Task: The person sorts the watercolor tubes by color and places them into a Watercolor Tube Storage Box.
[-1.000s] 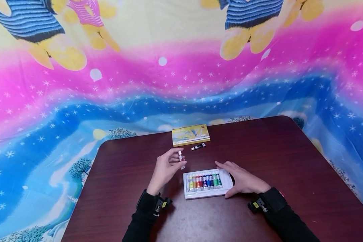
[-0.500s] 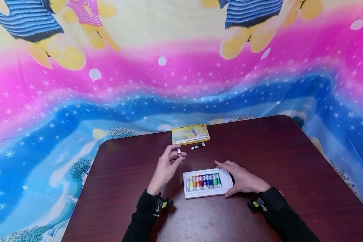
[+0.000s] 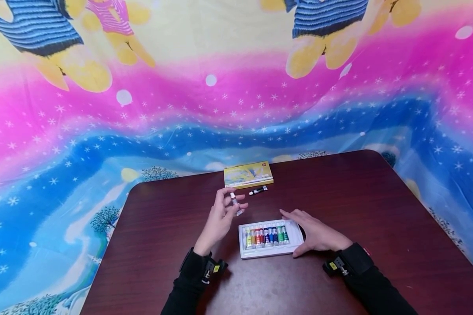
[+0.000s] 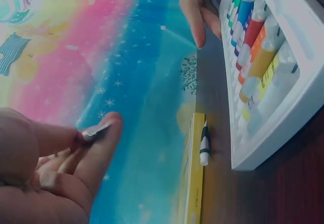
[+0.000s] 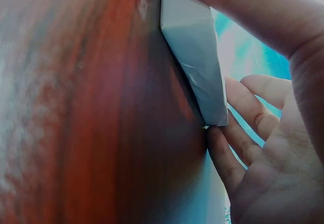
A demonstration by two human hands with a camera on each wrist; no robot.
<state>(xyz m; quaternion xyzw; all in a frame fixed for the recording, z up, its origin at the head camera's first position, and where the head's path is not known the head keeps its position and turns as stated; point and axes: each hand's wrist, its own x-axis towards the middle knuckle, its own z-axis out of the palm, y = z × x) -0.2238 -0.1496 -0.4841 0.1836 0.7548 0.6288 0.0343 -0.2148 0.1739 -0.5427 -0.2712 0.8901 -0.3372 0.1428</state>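
Note:
My left hand (image 3: 217,221) pinches a small white-capped paint tube (image 3: 234,199) between thumb and fingers, held above the table with its cap upward. In the left wrist view only the flat silvery end of that tube (image 4: 96,131) shows. A white plastic tray (image 3: 298,238) lies flat to the right of this hand, with a row of several coloured paint tubes (image 3: 266,236) in it. My right hand (image 3: 319,234) grips the tray's right end, thumb at the near side and fingers toward the far side. The right wrist view shows fingers against the tray's white wall (image 5: 195,57).
A black paint tube (image 3: 258,190) lies on the table beyond the tray. Behind it, near the far edge, is a flat yellow box (image 3: 248,176). The dark reddish wooden table (image 3: 362,197) meets a printed cloth backdrop (image 3: 236,96).
My left hand has shifted slightly away from me and turned the pinched paint tube, whose reddish side shows less now. The right hand and the tray have stayed still.

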